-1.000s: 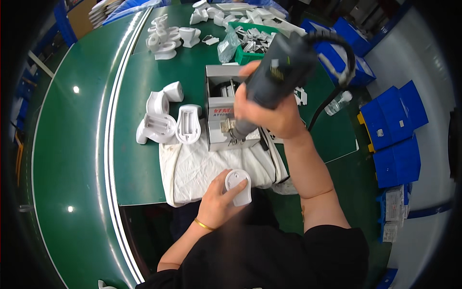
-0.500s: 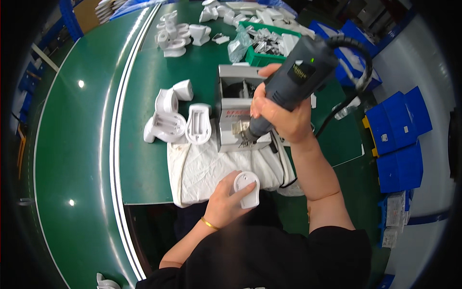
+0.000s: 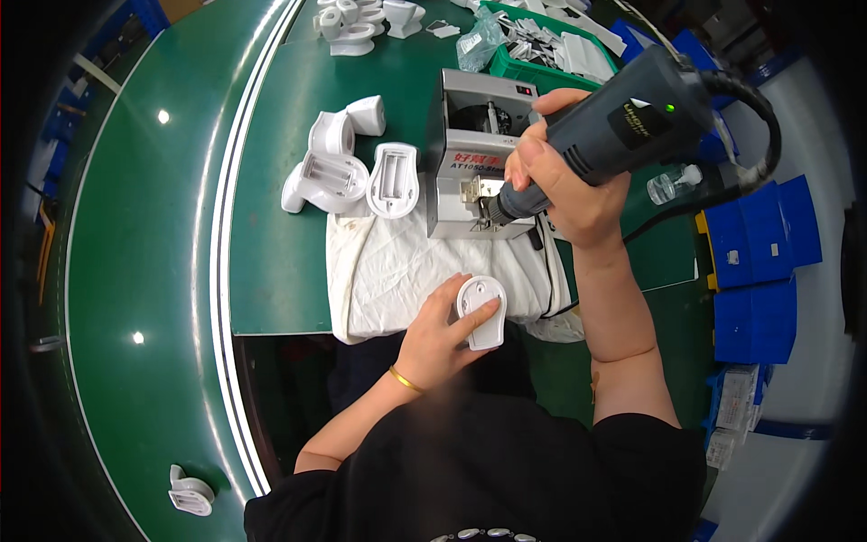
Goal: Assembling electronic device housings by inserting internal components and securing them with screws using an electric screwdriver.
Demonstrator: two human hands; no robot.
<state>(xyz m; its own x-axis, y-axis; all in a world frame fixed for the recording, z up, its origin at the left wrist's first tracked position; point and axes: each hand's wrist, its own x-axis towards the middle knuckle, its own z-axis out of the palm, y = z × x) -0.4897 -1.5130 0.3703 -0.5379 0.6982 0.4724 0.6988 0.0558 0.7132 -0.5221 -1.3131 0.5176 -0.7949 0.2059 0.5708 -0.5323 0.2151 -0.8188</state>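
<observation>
My right hand is wrapped round a dark grey electric screwdriver with a small green light and a thick black cable. The tool tilts down to the left, its tip at the front outlet of a grey box-shaped screw feeder; whether a screw sits on the bit is too small to tell. Low over the white cloth, near the table's front edge, my left hand grips a white plastic housing. Its rounded end points away from me, and my thumb lies across its recessed face.
Several white housings with open battery slots stand left of the feeder. Farther back are more white parts and a green bin of small pieces. A clear bottle stands at right, blue bins beyond; a single white part lies lower left.
The whole view has shifted, so the table and feeder sit higher in the picture. Both hands keep their holds, and the screwdriver tip stays at the feeder's outlet.
</observation>
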